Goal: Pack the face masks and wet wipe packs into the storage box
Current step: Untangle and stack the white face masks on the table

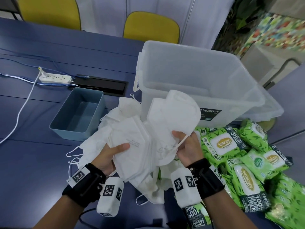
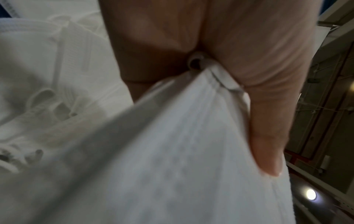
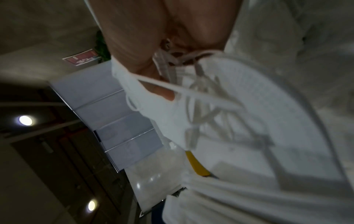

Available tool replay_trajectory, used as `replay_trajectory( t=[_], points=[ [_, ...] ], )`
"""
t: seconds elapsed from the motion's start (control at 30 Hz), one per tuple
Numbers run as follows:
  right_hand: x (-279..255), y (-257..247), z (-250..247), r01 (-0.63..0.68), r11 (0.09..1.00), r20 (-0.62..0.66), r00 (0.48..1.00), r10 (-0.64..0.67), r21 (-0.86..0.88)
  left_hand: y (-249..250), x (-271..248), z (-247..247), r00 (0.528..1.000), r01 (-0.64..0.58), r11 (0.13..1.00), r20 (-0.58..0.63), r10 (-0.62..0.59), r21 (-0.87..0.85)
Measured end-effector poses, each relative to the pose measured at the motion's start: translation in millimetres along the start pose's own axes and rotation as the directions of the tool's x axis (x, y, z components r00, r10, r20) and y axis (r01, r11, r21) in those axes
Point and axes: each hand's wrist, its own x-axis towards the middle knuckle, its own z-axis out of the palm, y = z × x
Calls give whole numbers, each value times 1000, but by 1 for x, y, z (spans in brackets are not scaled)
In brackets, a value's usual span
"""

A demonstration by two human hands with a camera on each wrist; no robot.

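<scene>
I have a bunch of masks (image 1: pixel 132 146) in each hand, raised above the table (image 1: pixel 33 113) just in front of the box (image 1: pixel 198 76). My left hand (image 1: pixel 109 156) grips a flat stack from below, thumb pressed across the top face; the left wrist view shows that thumb (image 2: pixel 268 128) lying along the fabric edge, which I take to be what keeps the layers from fanning out. My right hand (image 1: pixel 186 146) clamps a second stack (image 1: pixel 173 116) that stands taller and leans toward the box, with an ear loop (image 1: pixel 181 141) pulled across the fingers. The right wrist view shows several loops (image 3: pixel 201 106) tangled over the fabric, so I judge the two bunches may be snagged together by their elastics.

More masks lie in a loose heap (image 1: pixel 128 106) under and behind my hands, against the box's near-left corner. I see nothing in the box so far, so packing has hardly begun. The wipes (image 1: pixel 227 142) are piled on the table at my right, below the box, untouched.

Further out, a small blue bin (image 1: pixel 79 113) sits at left, with a power strip (image 1: pixel 55 78) and its cable beyond it, and two yellow chairs (image 1: pixel 151 25) across the table.
</scene>
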Motion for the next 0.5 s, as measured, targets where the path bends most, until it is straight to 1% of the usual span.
replay_trajectory(
  t=[0.1, 0.33, 0.5],
  points=[
    [-2, -5, -7, 21, 1000, 54, 998, -21, 12, -1, 1, 2, 1000, -8, 1000, -14, 9, 17],
    [-3, -15, -17, 72, 995, 61, 996, -67, -73, -4, 4, 6, 999, -37, 999, -34, 37, 17],
    [-6, -18, -21, 50, 996, 117, 992, -42, -69, -10, 5, 10, 998, -46, 999, -30, 46, 7]
  ],
)
